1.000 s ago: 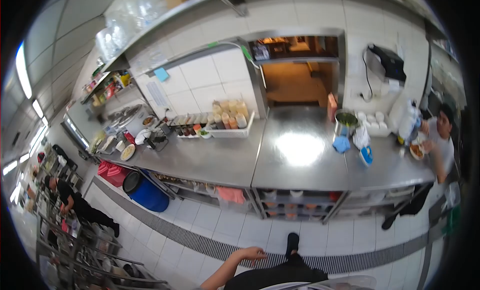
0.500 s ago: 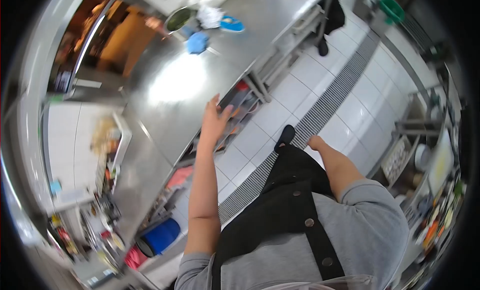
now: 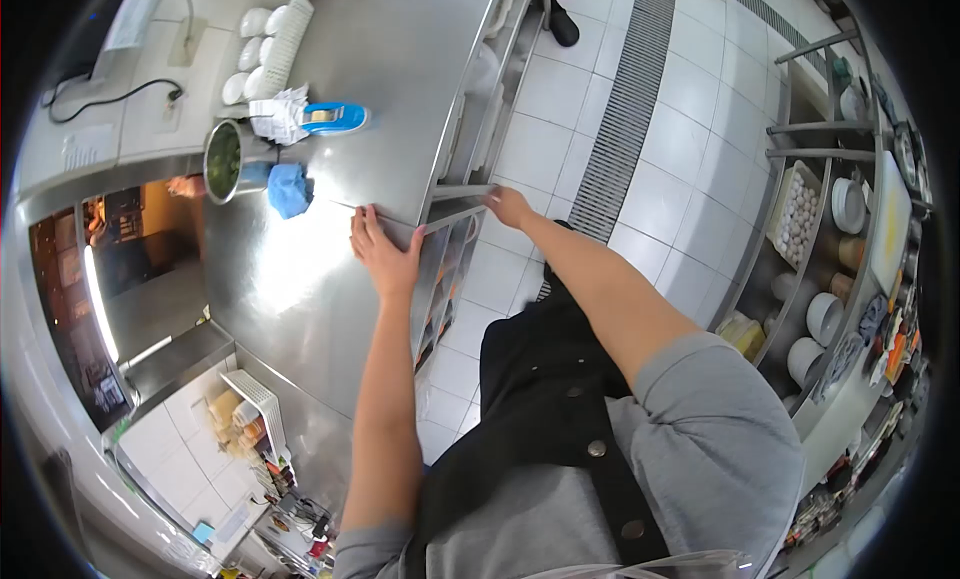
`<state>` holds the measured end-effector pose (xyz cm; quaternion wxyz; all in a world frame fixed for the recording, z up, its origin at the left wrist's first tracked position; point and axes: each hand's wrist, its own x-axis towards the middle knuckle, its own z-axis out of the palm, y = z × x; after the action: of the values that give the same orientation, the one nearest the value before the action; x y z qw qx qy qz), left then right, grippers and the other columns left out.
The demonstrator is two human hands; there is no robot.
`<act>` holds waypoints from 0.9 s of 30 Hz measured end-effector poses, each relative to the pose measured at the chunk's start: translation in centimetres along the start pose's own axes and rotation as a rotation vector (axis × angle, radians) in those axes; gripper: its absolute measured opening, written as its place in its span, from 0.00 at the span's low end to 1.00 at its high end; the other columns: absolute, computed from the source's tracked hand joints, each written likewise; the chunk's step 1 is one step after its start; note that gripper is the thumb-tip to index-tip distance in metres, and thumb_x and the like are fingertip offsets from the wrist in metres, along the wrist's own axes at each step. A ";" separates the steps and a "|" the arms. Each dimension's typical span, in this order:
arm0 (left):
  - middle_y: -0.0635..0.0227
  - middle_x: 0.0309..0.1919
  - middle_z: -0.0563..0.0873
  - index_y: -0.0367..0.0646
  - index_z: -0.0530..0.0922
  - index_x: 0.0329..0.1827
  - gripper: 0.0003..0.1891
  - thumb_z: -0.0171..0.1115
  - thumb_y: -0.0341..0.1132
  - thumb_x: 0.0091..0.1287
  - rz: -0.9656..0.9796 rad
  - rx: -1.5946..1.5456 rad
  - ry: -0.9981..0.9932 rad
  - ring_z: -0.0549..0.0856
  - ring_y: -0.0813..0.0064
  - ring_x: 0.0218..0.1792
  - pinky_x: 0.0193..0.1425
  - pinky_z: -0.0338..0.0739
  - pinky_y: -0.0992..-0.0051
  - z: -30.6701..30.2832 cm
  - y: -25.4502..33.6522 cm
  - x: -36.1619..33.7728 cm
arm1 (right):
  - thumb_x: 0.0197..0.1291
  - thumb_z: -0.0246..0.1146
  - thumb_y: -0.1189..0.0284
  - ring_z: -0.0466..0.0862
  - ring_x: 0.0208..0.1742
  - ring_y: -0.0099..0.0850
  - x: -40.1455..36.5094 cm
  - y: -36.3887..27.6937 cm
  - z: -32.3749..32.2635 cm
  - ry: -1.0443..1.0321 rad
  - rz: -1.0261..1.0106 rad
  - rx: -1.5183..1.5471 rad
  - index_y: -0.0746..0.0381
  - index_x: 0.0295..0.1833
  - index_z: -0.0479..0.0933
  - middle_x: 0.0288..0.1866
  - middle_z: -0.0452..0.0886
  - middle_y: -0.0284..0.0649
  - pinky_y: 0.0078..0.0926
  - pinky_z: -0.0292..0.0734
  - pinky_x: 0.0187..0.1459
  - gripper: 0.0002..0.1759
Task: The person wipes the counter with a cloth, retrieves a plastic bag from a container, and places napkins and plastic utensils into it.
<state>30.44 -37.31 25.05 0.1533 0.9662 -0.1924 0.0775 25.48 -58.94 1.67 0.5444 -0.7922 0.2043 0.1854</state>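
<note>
Shiny steel counter, flat-topped, straight-edged, glare-bright, along the white-tiled wall.

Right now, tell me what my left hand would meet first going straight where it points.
Sliding over the steel counter, your left hand would probably meet the blue-and-white object beside the crumpled white material; depth is unclear.

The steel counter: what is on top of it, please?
On the steel counter are a metal pot with green contents, a blue cloth, crumpled white material, a blue object and white baskets. The left hand is at its front edge. The surface beneath these things is hidden.
</note>
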 end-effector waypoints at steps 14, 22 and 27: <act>0.48 0.77 0.65 0.38 0.63 0.78 0.48 0.76 0.54 0.60 -0.007 0.010 -0.093 0.62 0.46 0.77 0.78 0.54 0.46 0.3 -0.1 0.8 | 0.71 0.62 0.57 0.82 0.48 0.37 18.9 -10.6 4.7 0.366 0.193 1.343 0.66 0.49 0.77 0.46 0.85 0.48 0.37 0.76 0.53 0.20; 0.48 0.77 0.63 0.37 0.62 0.79 0.49 0.74 0.56 0.62 -0.002 0.018 -0.125 0.60 0.46 0.78 0.79 0.52 0.44 0.3 -0.4 0.9 | 0.73 0.57 0.42 0.78 0.43 0.41 8.1 -8.6 -2.9 0.668 0.219 1.042 0.67 0.43 0.74 0.39 0.81 0.49 0.36 0.74 0.53 0.33; 0.48 0.78 0.63 0.37 0.61 0.79 0.48 0.74 0.55 0.62 -0.007 0.037 -0.146 0.60 0.46 0.78 0.79 0.52 0.44 0.2 -0.2 0.9 | 0.76 0.54 0.44 0.79 0.44 0.39 6.5 -6.1 -4.7 0.738 0.206 0.912 0.67 0.43 0.75 0.39 0.82 0.49 0.36 0.73 0.55 0.32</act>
<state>31.40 -37.48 25.00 0.1210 0.9726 -0.1982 0.0099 34.56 -62.17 4.69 0.7019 -0.4664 0.5150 -0.1568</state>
